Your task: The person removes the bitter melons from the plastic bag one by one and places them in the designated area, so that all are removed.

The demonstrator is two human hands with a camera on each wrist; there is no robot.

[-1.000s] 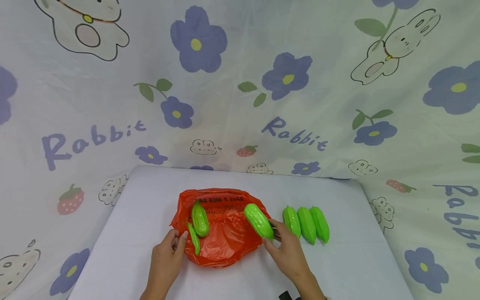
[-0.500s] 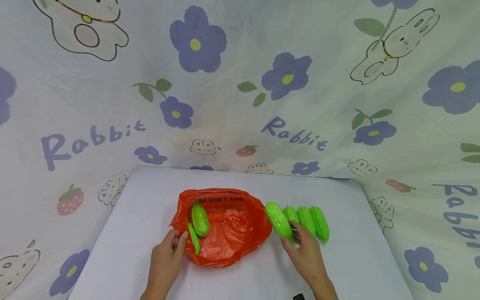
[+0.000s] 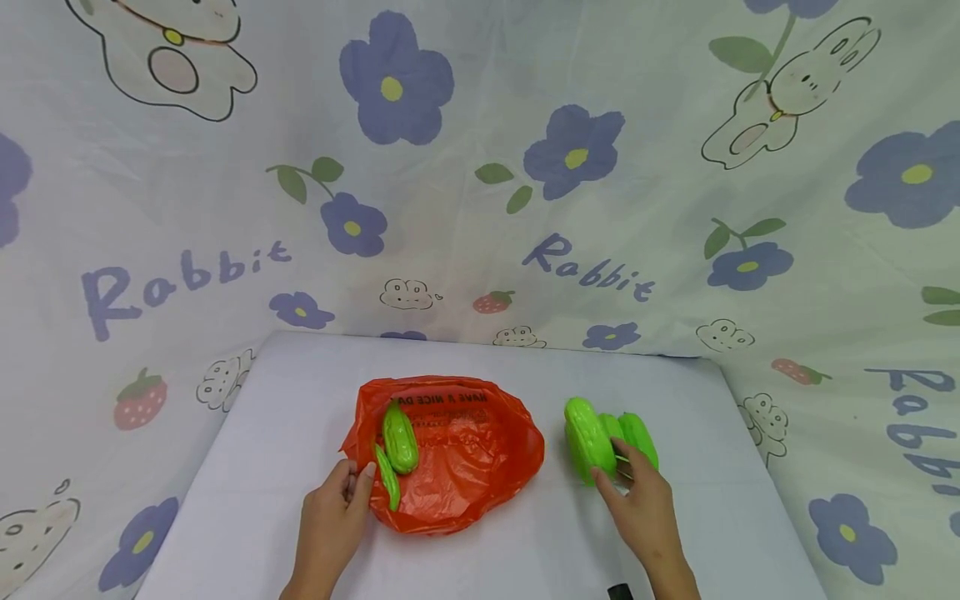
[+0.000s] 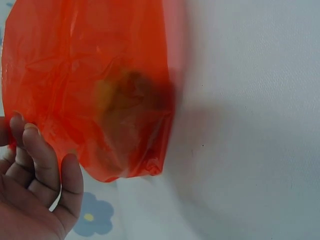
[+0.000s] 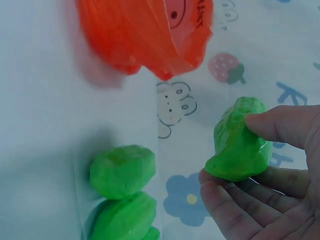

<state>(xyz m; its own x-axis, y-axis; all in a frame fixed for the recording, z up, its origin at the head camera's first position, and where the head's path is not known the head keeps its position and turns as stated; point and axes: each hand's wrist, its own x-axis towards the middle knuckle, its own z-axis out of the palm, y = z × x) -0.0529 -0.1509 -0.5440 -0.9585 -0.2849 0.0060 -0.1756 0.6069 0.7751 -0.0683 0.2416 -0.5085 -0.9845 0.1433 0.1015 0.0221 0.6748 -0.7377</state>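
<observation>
My right hand (image 3: 637, 496) holds a bright green toy bitter melon (image 3: 588, 437) between thumb and fingers, raised above the table. In the right wrist view the held bitter melon (image 5: 241, 142) is seen end-on, with a ridged, bumpy skin. Below it, more bitter melons (image 3: 637, 437) lie side by side, one mostly hidden behind the held one. My left hand (image 3: 333, 508) grips the near left rim of a red plastic bag (image 3: 480, 483), whose mouth gapes wide. Inside the bag are a larger green bitter melon (image 3: 401, 437) and a thin green piece (image 3: 388, 479), its kind unclear.
A white table (image 3: 517, 567) carries everything. Behind it hangs a curtain (image 3: 450, 183) printed with flowers and rabbits. A small dark object (image 3: 619, 592) shows beside the right wrist at the bottom edge.
My right hand has carried the bitter melon rightward, from over the bag's right rim to above the row of bitter melons. The left hand and the bag stay where they were.
</observation>
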